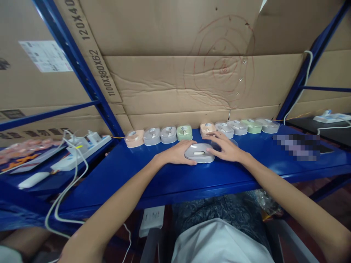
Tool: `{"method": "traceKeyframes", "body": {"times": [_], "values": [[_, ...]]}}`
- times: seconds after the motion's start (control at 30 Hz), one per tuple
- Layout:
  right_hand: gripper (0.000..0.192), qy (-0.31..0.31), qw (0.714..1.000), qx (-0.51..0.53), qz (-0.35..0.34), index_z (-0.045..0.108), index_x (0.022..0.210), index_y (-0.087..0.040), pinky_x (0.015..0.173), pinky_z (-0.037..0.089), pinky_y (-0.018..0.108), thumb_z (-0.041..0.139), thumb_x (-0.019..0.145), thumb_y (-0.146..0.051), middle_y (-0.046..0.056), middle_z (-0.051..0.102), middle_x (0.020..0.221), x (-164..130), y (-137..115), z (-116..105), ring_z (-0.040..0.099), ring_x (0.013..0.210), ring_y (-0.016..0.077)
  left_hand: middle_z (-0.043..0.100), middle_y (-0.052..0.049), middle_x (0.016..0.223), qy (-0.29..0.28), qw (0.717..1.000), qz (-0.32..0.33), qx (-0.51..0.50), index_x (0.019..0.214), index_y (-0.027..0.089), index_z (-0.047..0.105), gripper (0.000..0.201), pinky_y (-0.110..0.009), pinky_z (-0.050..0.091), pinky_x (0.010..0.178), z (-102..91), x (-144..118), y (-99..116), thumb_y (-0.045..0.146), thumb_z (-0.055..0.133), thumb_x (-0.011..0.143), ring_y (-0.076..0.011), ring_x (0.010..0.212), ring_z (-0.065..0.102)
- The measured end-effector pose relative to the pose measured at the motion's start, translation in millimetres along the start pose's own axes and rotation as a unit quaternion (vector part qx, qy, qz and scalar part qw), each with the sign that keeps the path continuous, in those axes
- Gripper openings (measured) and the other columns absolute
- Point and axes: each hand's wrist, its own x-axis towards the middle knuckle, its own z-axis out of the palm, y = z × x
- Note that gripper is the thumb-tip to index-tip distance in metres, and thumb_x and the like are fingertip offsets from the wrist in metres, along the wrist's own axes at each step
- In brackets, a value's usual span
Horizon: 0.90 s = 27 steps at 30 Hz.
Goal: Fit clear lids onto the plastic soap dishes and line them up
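Centre frame, our left hand [177, 152] and right hand [226, 147], fingers spread, cup the grey mouse [199, 153] from both sides, steadying it on the blue shelf [153, 175].

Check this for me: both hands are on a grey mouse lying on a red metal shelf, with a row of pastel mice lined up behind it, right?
Not quite. The shelf is blue, not red, as the head view shows. The rest holds: the left hand and right hand rest on the grey mouse, with the row of pastel mice behind it.
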Motion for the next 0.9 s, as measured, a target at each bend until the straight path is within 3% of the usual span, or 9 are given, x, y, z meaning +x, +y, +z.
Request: {"method": "traceKeyframes", "body": {"times": [0.1,0.27,0.4,0.63,0.77,0.9], "values": [[0.05,0.005,0.999,-0.032,0.039,0.068,0.142,-0.025,0.117,0.047,0.066,0.063,0.103,-0.056,0.017,0.066,0.145,-4.1,16.2,-14.3,0.057,0.141,0.0413,0.066,-0.015,0.148,0.0,1.0,-0.005,0.007,0.145,0.024,0.059,0.084,-0.059,0.048,0.117,-4.0,-1.1,4.2,0.062,0.087,0.076,-0.0421,0.138,0.06],[0.052,-0.087,0.99,-0.074,0.08,0.076,0.131,-0.022,0.099,0.058,0.059,0.07,0.096,-0.06,0.016,0.076,0.118,-9.3,32.4,-26.7,0.072,0.11,0.0398,0.066,-0.017,0.147,-0.004,0.999,-0.026,0.023,0.141,0.022,0.061,0.084,-0.059,0.047,0.117,-8.5,-2.1,7.7,0.062,0.088,0.073,-0.0439,0.139,0.06],[0.056,-0.115,0.986,-0.084,0.083,0.075,0.136,-0.026,0.1,0.057,0.056,0.072,0.094,-0.062,0.014,0.075,0.118,-10.9,35.1,-28.2,0.071,0.111,0.0378,0.066,-0.016,0.146,-0.007,0.999,-0.027,0.026,0.139,0.022,0.062,0.085,-0.056,0.048,0.116,-9.4,-2.1,4.9,0.063,0.09,0.071,-0.0427,0.138,0.06],[0.074,-0.138,0.973,-0.127,0.133,0.066,0.153,-0.031,0.099,0.055,0.062,0.081,0.084,-0.057,0.015,0.076,0.126,-17.1,48.9,-21.6,0.071,0.117,0.0436,0.066,-0.018,0.145,-0.019,0.998,-0.048,0.028,0.14,0.02,0.062,0.085,-0.055,0.049,0.114,-13.2,-3.7,-2.3,0.063,0.089,0.071,-0.0418,0.136,0.062],[0.069,-0.104,0.972,-0.134,0.16,0.071,0.147,-0.026,0.099,0.056,0.064,0.077,0.088,-0.061,0.016,0.08,0.12,-15.7,47.8,-24.6,0.073,0.114,0.0449,0.065,-0.018,0.148,-0.016,0.999,-0.048,0.02,0.141,0.021,0.062,0.085,-0.055,0.049,0.116,-13.4,-4.0,-3.1,0.062,0.089,0.072,-0.0417,0.139,0.061],[0.066,0.017,0.984,-0.071,0.163,0.071,0.144,-0.021,0.103,0.056,0.061,0.071,0.094,-0.063,0.017,0.079,0.129,-8.8,36.6,-33.2,0.073,0.118,0.0425,0.059,-0.019,0.158,-0.003,0.999,-0.041,-0.001,0.15,0.02,0.056,0.095,-0.059,0.043,0.123,-6.0,-1.6,-5.8,0.062,0.09,0.072,-0.0438,0.147,0.055]]}}
